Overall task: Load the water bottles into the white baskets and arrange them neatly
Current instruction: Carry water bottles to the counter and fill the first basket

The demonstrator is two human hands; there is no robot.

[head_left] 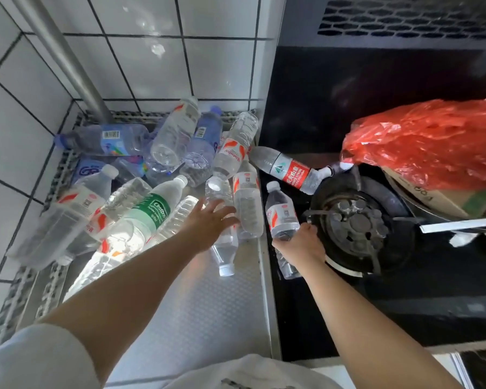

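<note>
right hand (pixel 300 242) grips 1 bottle (pixel 282 211) past the counter edge (pixel 265 262); left hand (pixel 208 223) spread wide.

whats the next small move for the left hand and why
Probably close the left hand on the clear bottle just beyond its fingertips. The hand is open and spread, reaching over the pile on the metal counter, while the right hand already grips a red-labelled bottle by its base.

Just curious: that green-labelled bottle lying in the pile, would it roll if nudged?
Probably only a little: the green-labelled bottle lies on its round side, but neighbouring bottles wedge it. It looks full, so likely heavy. Its smooth plastic may be slippery.
</note>
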